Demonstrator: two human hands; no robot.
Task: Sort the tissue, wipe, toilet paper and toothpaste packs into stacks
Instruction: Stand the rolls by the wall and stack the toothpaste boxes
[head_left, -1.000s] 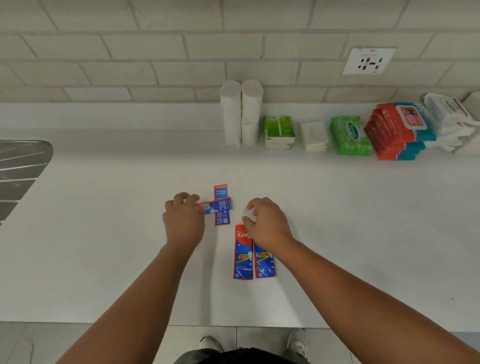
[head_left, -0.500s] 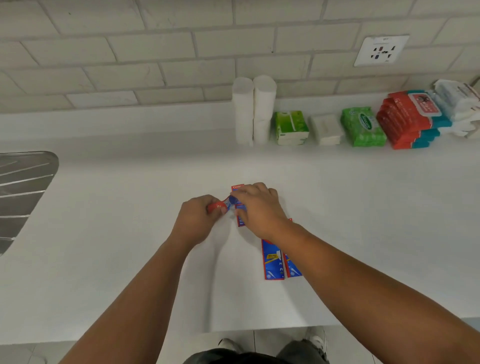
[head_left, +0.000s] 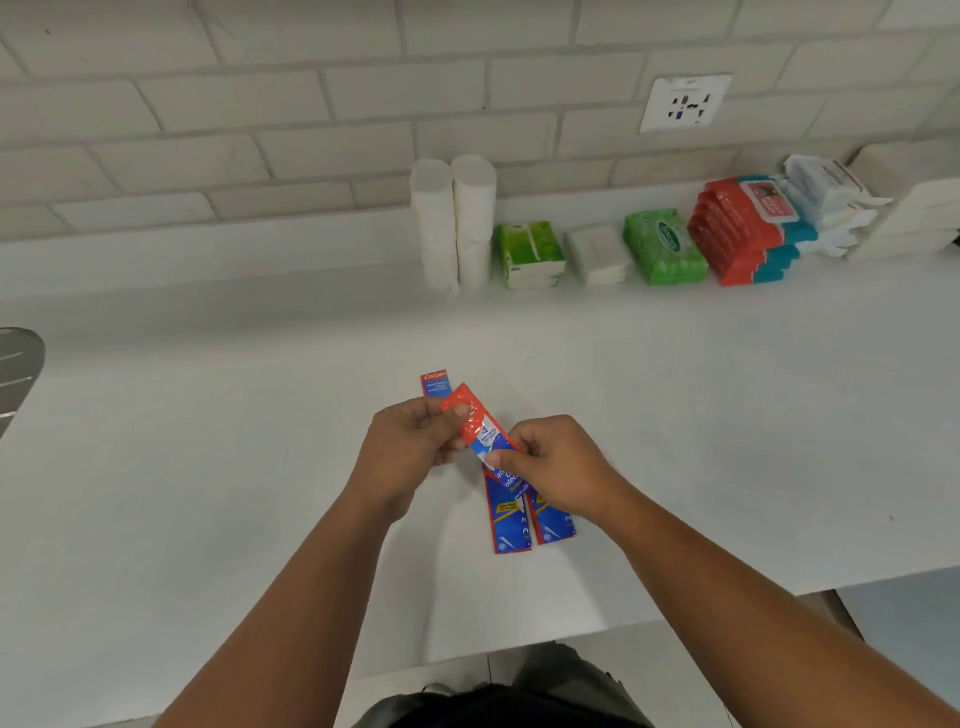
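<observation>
moved: toothpaste sachet (head_left: 480, 428) now lifted off counter (head_left: 208, 467), tilted | left hand (head_left: 410, 452) pinches its red end, right hand (head_left: 561, 467) its blue end | two sachets (head_left: 506, 519) lie side by side beneath; fourth sachet (head_left: 434, 382) behind left hand

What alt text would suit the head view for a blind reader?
A person's left hand and right hand hold a toothpaste sachet over a white counter where three more sachets lie. Toilet paper rolls, tissue packs and wipe packs line the back wall.
</observation>
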